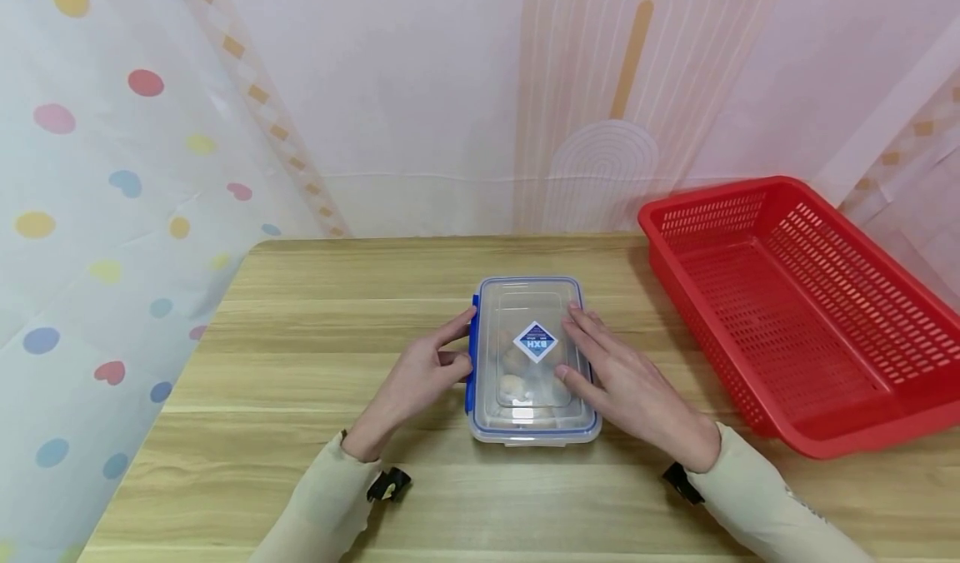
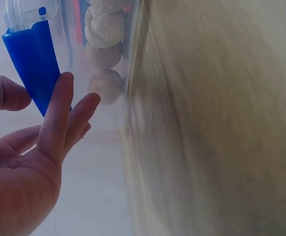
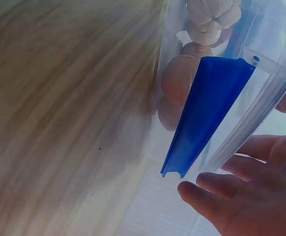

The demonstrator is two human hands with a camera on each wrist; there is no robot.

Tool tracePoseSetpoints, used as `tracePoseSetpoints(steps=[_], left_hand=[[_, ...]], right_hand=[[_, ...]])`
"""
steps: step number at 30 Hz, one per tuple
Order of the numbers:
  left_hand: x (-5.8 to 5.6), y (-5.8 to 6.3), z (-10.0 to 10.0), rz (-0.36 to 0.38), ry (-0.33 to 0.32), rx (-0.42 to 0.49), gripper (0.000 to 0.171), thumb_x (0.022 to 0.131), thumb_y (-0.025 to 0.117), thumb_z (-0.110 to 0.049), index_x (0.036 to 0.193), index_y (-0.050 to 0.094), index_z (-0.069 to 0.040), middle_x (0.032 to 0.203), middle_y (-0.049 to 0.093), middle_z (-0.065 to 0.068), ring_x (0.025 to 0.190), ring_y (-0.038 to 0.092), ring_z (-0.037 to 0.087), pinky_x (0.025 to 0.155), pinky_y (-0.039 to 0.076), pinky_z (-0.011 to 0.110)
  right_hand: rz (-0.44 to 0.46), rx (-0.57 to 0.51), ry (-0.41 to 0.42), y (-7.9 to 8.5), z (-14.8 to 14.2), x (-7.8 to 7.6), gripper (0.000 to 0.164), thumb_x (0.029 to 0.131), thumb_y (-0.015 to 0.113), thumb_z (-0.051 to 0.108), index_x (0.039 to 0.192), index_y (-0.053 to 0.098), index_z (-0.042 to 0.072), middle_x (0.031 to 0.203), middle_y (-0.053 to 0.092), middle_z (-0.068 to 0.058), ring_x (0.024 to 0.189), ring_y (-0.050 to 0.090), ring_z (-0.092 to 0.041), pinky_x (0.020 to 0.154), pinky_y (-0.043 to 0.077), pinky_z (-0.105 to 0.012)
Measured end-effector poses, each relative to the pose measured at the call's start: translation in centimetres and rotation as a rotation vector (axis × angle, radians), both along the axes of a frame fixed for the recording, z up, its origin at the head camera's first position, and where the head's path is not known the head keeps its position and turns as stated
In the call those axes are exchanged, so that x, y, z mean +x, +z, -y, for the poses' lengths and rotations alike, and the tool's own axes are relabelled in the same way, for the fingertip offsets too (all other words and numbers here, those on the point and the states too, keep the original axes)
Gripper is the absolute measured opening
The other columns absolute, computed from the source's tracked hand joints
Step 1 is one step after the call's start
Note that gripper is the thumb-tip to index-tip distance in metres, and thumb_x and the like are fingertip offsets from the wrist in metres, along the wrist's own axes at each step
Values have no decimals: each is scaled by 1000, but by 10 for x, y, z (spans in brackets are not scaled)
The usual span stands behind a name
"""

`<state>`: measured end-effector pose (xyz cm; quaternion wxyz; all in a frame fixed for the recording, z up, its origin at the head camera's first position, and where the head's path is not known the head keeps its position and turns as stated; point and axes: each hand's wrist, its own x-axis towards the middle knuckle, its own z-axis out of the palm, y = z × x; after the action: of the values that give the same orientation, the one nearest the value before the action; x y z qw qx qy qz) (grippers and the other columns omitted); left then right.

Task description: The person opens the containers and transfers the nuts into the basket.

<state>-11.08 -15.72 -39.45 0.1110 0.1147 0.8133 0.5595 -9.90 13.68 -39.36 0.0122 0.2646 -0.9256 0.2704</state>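
A clear plastic food container (image 1: 517, 425) with a blue-edged lid stands on the table between the two hands. Through its wall appear a pale, ribbed bulb like garlic (image 3: 214, 12) and several rounded brownish things (image 3: 179, 78). My left hand (image 1: 420, 376) touches the blue latch (image 2: 32, 64) on the left side, fingers mostly straight, thumb and fingertips along its edges. Flat fingers of my right hand (image 1: 626, 384) rest on the right part of the lid, beside a diamond label (image 1: 536, 342). On that side the other blue latch (image 3: 207, 113) sticks outward, unfastened.
A red perforated basket (image 1: 780, 330) stands at the right of the wooden table (image 1: 315, 321). Patterned cloth (image 1: 420, 105) hangs behind the table and down its left side.
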Motion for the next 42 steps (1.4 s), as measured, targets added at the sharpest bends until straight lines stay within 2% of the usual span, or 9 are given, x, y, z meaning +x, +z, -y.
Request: tracePoseSetpoints(steps=[5,12,18,21,27,32,38,42], left_hand=[[0,1,-4,-29,44,-56,67,91,60,0,156,46,-6,152,52,20,112,71,32,81,63,33],[1,2,-8,-37,116,-64,59,94,64,-3,152,52,-7,147,57,20,103,75,30,75,63,31],[0,1,-7,-64,108,-44,56,96,63,0,151,52,-4,146,57,22,101,75,32,74,63,30],[-1,0,-9,-94,105,-52,57,94,62,3,150,51,1,144,57,25,99,75,33,72,63,30],[-2,-1,-11,-123,126,-97,59,89,62,5,148,52,2,139,60,25,95,77,30,70,63,28],[-2,0,-12,-142,123,-99,60,87,63,7,146,53,4,137,60,27,94,76,32,70,63,29],[-2,2,-13,-150,128,-122,59,88,67,4,145,54,4,135,62,27,93,77,30,68,63,28],[-2,3,-13,-126,137,-102,60,87,66,6,146,54,4,134,62,27,93,77,30,66,63,28]], right_hand=[[-45,-5,6,-2,0,0,68,103,64,38,154,44,-3,167,30,-15,150,34,-41,117,37,-57],[-62,-5,11,-2,1,0,67,103,66,35,153,45,-5,166,31,-17,148,35,-43,116,38,-57],[-64,3,15,-1,1,0,67,103,65,35,153,44,-6,167,30,-17,149,35,-43,116,37,-56],[-54,6,17,-1,1,0,68,104,65,35,154,43,-5,167,28,-17,150,33,-42,116,37,-56],[-36,12,19,0,1,-1,69,104,64,36,155,42,-5,168,27,-17,151,31,-42,117,36,-56],[-33,6,24,-1,1,0,69,104,65,35,154,42,-5,168,28,-18,151,31,-41,117,36,-56],[-33,0,27,-1,1,-1,69,104,65,34,155,41,-5,168,27,-17,151,31,-40,117,36,-55],[-28,-3,26,0,0,-1,69,104,65,35,155,41,-5,168,27,-17,151,32,-40,117,36,-55]])
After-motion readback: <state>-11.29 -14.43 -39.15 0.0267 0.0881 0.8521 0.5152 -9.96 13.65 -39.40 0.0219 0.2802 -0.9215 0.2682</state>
